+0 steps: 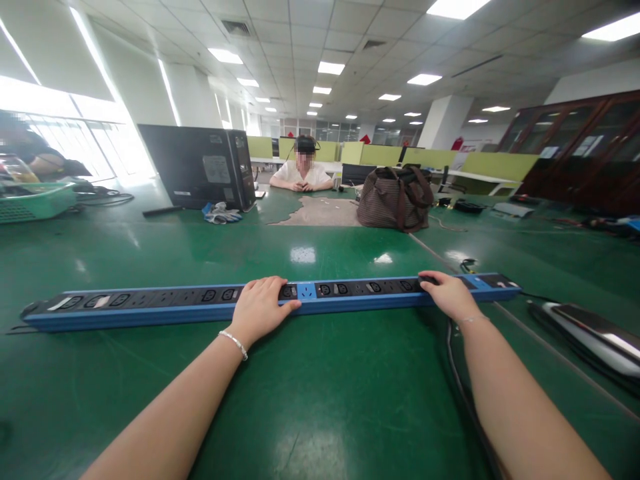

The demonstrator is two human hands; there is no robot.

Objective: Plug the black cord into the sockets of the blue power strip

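A long blue power strip [170, 310] with black socket modules lies across the green table, its right end slightly farther away. My left hand [263, 308] rests over its middle, fingers on top and thumb along the near edge beside a blue socket, gripping the strip. Toward the right end, my right hand [447, 293] pinches something small and black on the strip's top; a black cable [453, 347] hangs below that hand and runs toward me. The exact shape of the black piece is partly hidden by the fingers.
Behind the strip stand a black computer case [200, 167], blue-grey gloves [221, 213] and a brown bag [393, 200]. A green basket [35, 202] is at the left, a silver-black device [595, 333] at the right. One person sits across the table, another at the far left.
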